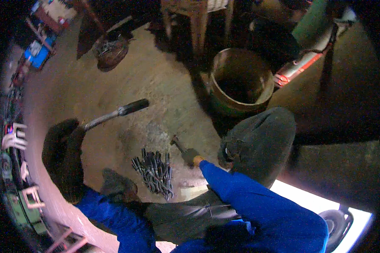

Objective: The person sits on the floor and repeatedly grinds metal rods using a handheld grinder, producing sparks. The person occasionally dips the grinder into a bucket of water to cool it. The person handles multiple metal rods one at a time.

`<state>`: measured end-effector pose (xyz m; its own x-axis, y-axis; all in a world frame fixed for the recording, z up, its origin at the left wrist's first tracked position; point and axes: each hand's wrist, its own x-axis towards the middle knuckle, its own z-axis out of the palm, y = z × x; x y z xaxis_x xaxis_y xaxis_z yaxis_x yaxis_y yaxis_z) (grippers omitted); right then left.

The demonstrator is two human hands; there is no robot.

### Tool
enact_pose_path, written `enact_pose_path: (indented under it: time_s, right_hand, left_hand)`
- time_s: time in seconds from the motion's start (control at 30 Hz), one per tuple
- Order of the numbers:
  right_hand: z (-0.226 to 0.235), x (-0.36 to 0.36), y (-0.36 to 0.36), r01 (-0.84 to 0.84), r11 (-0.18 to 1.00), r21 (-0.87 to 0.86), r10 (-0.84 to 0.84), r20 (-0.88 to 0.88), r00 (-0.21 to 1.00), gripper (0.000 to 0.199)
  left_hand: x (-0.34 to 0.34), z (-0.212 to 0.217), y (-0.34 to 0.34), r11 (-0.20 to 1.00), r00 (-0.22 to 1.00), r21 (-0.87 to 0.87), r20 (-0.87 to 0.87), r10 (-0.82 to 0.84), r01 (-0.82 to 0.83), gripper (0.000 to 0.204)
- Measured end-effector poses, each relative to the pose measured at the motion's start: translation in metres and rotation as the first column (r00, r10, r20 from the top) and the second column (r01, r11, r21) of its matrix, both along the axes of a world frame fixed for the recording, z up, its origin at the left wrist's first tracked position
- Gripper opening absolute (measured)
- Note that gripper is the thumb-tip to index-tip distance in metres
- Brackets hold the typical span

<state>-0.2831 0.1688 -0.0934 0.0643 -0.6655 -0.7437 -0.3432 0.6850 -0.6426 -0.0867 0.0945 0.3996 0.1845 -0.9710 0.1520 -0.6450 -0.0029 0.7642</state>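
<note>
My left hand (65, 154), in a large dark glove, is closed around one end of a metal rod (105, 119). The rod slants up to the right above the floor, and its far end is thicker and black. Farther right, my right hand (191, 157), gloved with an orange-tan cuff, grips what looks like a hammer (180, 146) by its handle, its small head toward the upper left. Between the hands, a loose pile of short dark metal rods (155, 170) lies on the floor, touched by neither. The gloves hide my fingers.
Beyond my raised right knee (264, 141) stands a round open drum (221, 90). A shallow container of metal scraps (112, 52) sits at the far left. Wooden legs of a stand (196, 31) rise at the back; a white plastic chair (17, 137) is leftmost.
</note>
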Motion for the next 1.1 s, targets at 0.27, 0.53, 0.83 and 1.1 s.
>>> enact_pose_path:
  time_s: [0.27,0.53,0.83,1.1]
  right_hand:
    - [-0.045,-0.004,0.013,-0.11,0.974,-0.197,0.109,-0.014,0.994,0.031]
    - [-0.016,0.031,0.008,0.093,0.996,-0.006,-0.087,0.289,0.953,0.028]
    - [-0.052,0.018,0.02,0.242,0.964,0.114,-0.266,0.334,0.904,0.042]
    - [-0.037,0.012,0.018,0.303,0.951,-0.052,-0.225,0.556,0.801,0.042]
  left_hand:
    - [-0.003,-0.03,0.005,0.978,0.991,-0.188,0.119,-0.066,0.087,0.019]
    - [-0.028,-0.029,0.009,0.989,0.986,-0.137,0.16,-0.038,0.06,0.017]
    - [-0.135,-0.108,-0.032,0.892,0.906,-0.255,0.306,-0.292,0.374,0.017]
    - [-0.194,-0.18,-0.023,0.787,0.839,-0.3,0.268,-0.473,0.539,0.017]
